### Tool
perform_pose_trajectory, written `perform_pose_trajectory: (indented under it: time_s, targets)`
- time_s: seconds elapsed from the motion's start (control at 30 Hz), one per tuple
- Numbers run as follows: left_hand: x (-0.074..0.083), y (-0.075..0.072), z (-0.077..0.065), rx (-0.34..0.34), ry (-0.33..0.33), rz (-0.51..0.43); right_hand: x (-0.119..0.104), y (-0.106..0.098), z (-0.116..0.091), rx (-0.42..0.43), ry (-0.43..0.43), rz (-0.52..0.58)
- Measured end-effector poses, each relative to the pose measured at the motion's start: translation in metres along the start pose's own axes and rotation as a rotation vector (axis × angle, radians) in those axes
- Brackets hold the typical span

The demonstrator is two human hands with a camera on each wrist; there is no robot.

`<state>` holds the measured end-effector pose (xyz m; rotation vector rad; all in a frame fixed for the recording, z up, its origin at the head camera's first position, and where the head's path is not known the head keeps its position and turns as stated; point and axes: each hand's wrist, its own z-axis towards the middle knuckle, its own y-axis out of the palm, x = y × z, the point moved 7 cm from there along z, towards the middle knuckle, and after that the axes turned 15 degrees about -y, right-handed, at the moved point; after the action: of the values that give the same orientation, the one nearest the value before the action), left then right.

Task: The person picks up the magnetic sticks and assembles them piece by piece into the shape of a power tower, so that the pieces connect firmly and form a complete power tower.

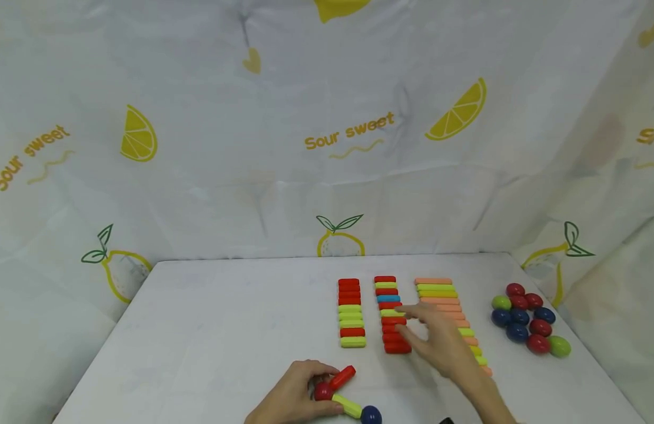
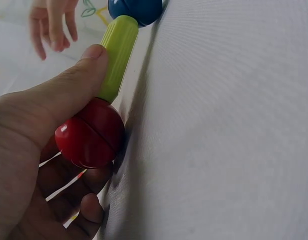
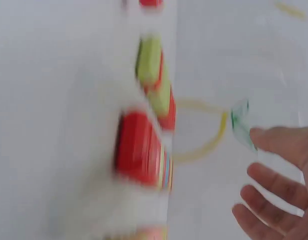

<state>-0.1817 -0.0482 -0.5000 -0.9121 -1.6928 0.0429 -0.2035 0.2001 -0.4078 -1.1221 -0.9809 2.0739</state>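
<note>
My left hand (image 1: 296, 393) grips a small assembly low on the white table. Its thumb lies along a yellow-green rod (image 2: 117, 55), while the fingers curl behind a red ball (image 2: 91, 134). That rod links the red ball to a blue ball (image 1: 371, 414); a red rod (image 1: 342, 377) angles off the red ball in the head view. Over the middle column of rods my right hand (image 1: 438, 341) hovers, thumb and fingers spread apart. Nothing shows between them in the right wrist view, where red rods (image 3: 138, 147) appear blurred beyond the fingertips.
Left of that column stands another of red and yellow-green rods (image 1: 350, 318). To the right runs a longer column of orange and yellow rods (image 1: 437, 292), partly behind my right arm. Several red, blue and green balls (image 1: 519, 316) cluster at the table's right side. A lemon-print cloth (image 1: 242, 200) hangs behind.
</note>
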Motion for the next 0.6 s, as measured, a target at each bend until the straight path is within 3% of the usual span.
perform_pose_trajectory:
  time_s: [0.13, 0.3, 0.43, 0.6]
  targets:
    - [-0.001, 0.000, -0.001, -0.002, 0.001, -0.016, 0.063, -0.041, -0.018, 0.129, 0.093, -0.138]
    - [-0.003, 0.001, 0.000, -0.010, -0.054, -0.029, 0.127, -0.078, -0.053, 0.182, 0.218, -0.274]
    - [-0.004, 0.001, 0.000, -0.010, -0.083, -0.028, 0.160, -0.089, -0.075, 0.027, 0.376, -0.280]
    - [-0.006, 0.001, 0.000, -0.006, -0.107, -0.023, 0.181, -0.084, -0.090, -0.169, 0.519, -0.233]
